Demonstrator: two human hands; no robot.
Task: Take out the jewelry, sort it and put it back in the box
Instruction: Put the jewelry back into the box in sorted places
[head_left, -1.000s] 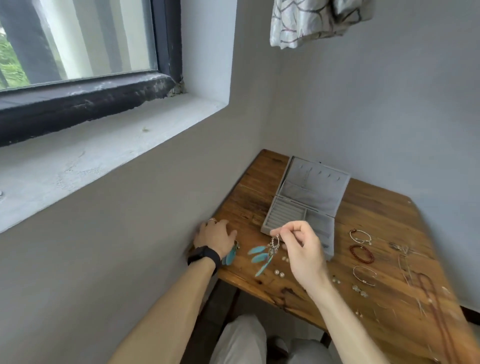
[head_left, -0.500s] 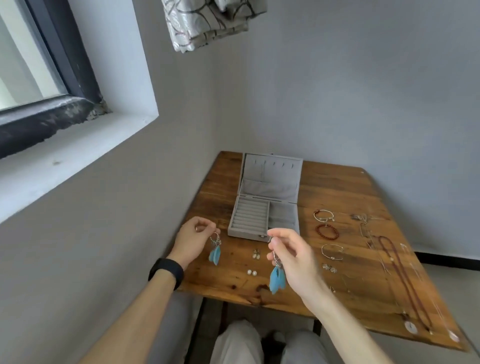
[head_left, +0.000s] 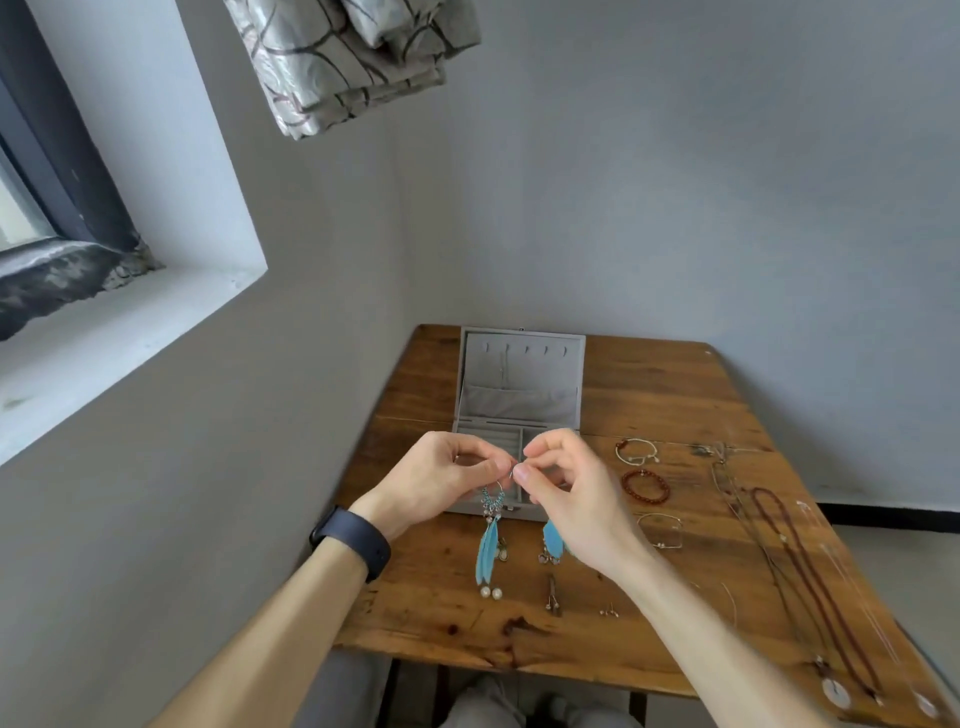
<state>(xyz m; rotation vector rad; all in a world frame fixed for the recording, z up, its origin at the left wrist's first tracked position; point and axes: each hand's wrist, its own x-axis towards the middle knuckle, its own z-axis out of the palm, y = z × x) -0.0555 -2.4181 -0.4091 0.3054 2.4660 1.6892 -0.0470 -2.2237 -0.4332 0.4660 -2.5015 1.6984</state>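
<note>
Two feather earrings (head_left: 487, 551) we are pinching, left grip (head_left: 441, 478) and right grip (head_left: 571, 493), are dangling close, risking tangled hooks.

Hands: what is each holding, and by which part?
Left hand pinches one feather earring at its top hook; right hand pinches the other earring likewise.

Left hand (head_left: 447, 475) pinches first feather earring (head_left: 488, 545), right hand (head_left: 566, 488) the second feather earring (head_left: 553, 540), hands nearly meeting above open jewelry box (head_left: 519, 395). Red bracelet (head_left: 645, 487) lies at box's four o'clock.
</note>
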